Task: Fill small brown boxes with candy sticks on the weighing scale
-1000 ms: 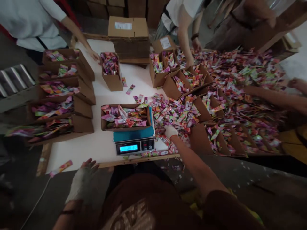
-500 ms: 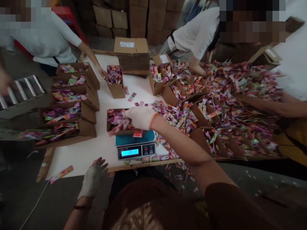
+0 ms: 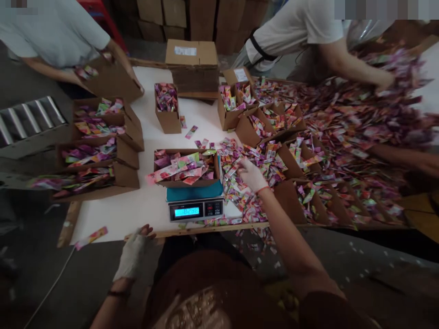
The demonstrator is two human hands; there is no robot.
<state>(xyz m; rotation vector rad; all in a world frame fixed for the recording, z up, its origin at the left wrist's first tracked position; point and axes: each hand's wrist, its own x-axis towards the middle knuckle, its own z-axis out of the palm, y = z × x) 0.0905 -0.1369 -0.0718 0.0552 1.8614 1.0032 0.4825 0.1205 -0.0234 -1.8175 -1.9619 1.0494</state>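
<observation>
- Where the white surface (image 3: 113, 214) meets its near edge, a lone foil sachet (image 3: 91, 238) lies close enough that a light nudge could send it to the floor (image 3: 44, 256), beside a thin white cable (image 3: 51, 283).
- At the far left, a co-worker (image 3: 51, 32) holds a cardboard box (image 3: 111, 80) on a steep tilt, so its sachets could slide out. Most of what it holds is hidden by its wall.
- The left grip (image 3: 133, 253), in a white glove, is spread and appears empty, its fingers just beside the wooden edge strip (image 3: 206, 227).
- Sachets in the open box (image 3: 185, 183) on the digital scale (image 3: 195, 211) overhang its left wall. Any that drop would likely change the reading, and the blurred digits can't be read with confidence.
- The right grip (image 3: 252, 175), gloved with a red cuff, sits in the loose sachet heap (image 3: 240, 192) just beside the scale. Its fingers look loosely curled, but I cannot tell whether they pinch anything, and a careless sweep could knock the scale.
- At the far right, a second co-worker's hand (image 3: 384, 82) is blurred among the sachets, and the heap runs out of frame.
</observation>
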